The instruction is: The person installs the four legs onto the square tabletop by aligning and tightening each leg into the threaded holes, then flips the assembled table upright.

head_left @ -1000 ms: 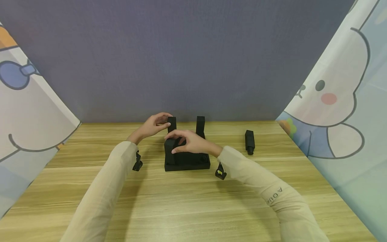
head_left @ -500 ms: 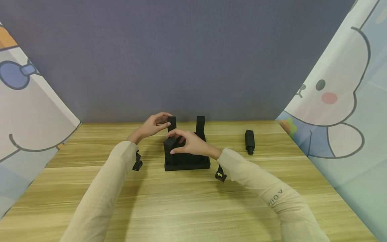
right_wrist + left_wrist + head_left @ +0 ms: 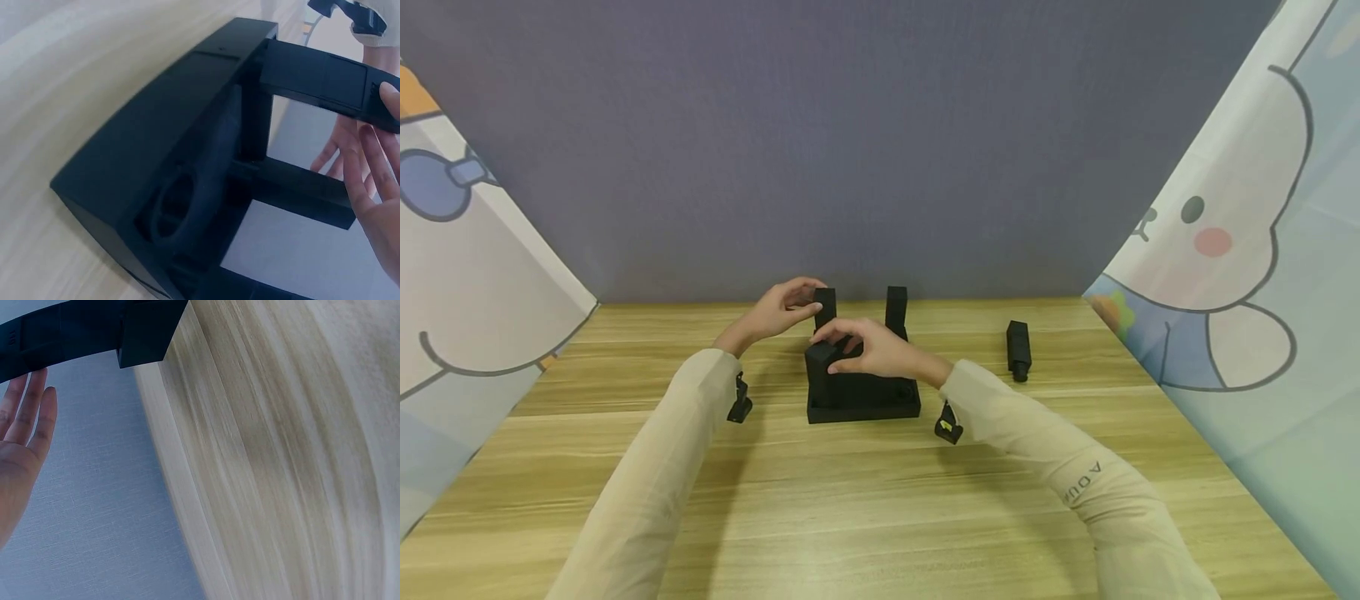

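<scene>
A black base (image 3: pixel 863 413) with a raised edge lies on the wooden table, with upright posts at its corners. My left hand (image 3: pixel 781 310) holds the back left post (image 3: pixel 826 305), thumb on its near side. My right hand (image 3: pixel 880 350) grips the front left post (image 3: pixel 818 380) near its top, fingers over the far side and thumb on the near side. In the right wrist view the right hand's fingers (image 3: pixel 375 181) curl round that post (image 3: pixel 312 75), which rises from the base. A round socket (image 3: pixel 176 203) shows at another corner, without a post. The left wrist view shows straight left fingers (image 3: pixel 28 419) at black plastic.
The back right post (image 3: pixel 897 308) stands beyond my right hand. A loose black post (image 3: pixel 1018 346) with a round end lies on the table (image 3: pixel 865 517) at the right. A grey partition (image 3: pixel 850 150) rises behind the table's far edge.
My right hand has shifted slightly on the front left post, its thumb moving a little, and the post has turned slightly. My left hand has stayed in place.
</scene>
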Demonstrator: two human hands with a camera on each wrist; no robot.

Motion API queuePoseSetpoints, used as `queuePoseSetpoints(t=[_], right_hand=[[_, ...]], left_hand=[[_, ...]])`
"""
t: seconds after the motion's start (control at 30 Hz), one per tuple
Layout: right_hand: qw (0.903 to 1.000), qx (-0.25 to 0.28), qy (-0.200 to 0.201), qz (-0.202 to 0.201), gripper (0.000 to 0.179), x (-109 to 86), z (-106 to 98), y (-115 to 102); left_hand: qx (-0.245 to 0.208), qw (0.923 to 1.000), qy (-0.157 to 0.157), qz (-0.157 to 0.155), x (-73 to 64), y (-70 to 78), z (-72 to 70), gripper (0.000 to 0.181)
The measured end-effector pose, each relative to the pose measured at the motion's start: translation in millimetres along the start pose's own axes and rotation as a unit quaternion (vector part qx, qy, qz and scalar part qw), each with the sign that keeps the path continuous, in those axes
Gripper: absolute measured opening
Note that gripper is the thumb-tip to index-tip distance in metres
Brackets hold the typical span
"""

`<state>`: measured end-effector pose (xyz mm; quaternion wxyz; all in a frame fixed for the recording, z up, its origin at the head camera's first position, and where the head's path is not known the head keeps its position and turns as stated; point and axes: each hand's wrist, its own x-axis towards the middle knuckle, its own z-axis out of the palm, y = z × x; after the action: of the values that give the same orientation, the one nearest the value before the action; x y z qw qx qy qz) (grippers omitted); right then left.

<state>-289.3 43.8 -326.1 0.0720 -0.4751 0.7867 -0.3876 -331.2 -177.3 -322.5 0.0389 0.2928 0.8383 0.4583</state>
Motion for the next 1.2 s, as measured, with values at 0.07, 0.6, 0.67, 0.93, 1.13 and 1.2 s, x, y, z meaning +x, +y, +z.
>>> queuePoseSetpoints(t=[0.07, 0.6, 0.67, 0.93, 1.13, 1.2], right_hand=[[0.9999, 0.000, 0.016, -0.003, 0.043, -0.7, 2.3, 0.3], [0.9968, -0.037, 0.070, 0.007, 0.043, -4.5, 11.7, -4.4], [0.9983, -0.034, 0.048, 0.007, 0.045, -3.5, 8.5, -4.6], [0.9995, -0.016, -0.027, 0.007, 0.049, 0.2, -2.5, -6.8], [0.9995, -0.032, -0.002, 0.005, 0.044, -2.2, 0.5, -7.5], [0.9991, -0.039, 0.014, 0.002, 0.044, -3.6, 2.8, -7.1]], left_hand=[[-0.001, 1.0000, -0.002, 0.000, -1.8, 6.6, -0.2, 0.038], [-0.001, 1.0000, 0.004, 0.003, 6.4, -20.6, -0.2, 0.039], [-0.002, 1.0000, 0.003, 0.001, 6.3, -20.2, -0.2, 0.038], [0.007, 1.0000, 0.004, 0.005, 6.6, -20.8, -0.7, 0.039], [0.005, 1.0000, 0.004, 0.001, 6.6, -21.0, -0.8, 0.039], [0.003, 1.0000, 0.004, 0.002, 6.8, -21.2, -0.7, 0.039]])
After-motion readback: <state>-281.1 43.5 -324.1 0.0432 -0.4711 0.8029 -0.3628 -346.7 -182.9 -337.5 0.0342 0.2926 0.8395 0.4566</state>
